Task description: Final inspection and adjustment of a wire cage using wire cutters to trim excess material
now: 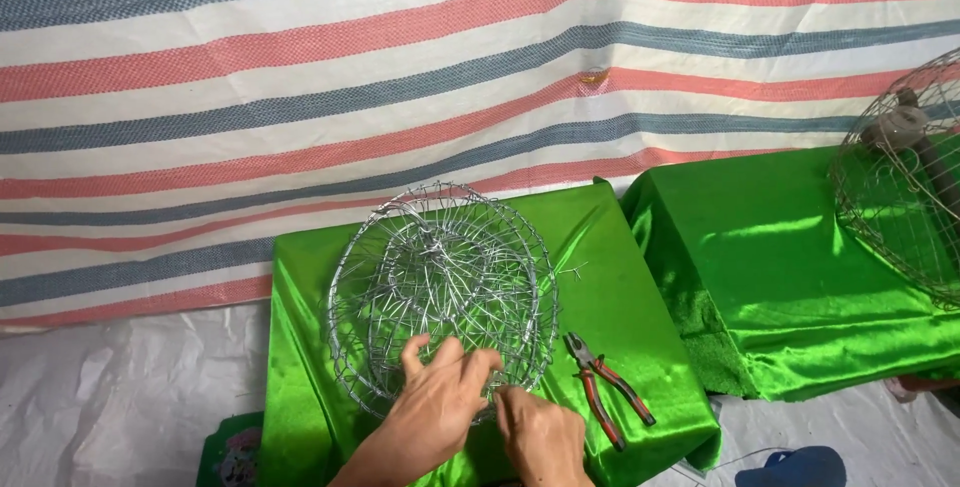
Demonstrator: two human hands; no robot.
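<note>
The round wire basket (443,292) lies flat on the green-covered counter (300,347) just ahead of both hands, the left hand (440,402) spread open on its near rim, the right hand (540,432) pinching the wire beside it.

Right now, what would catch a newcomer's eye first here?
The round silver wire basket in the middle, lying on a block draped in shiny green cloth, with the left hand and right hand at its near rim. Red-handled pliers lie to its right, and a red, blue and white striped tarp hangs behind.
</note>
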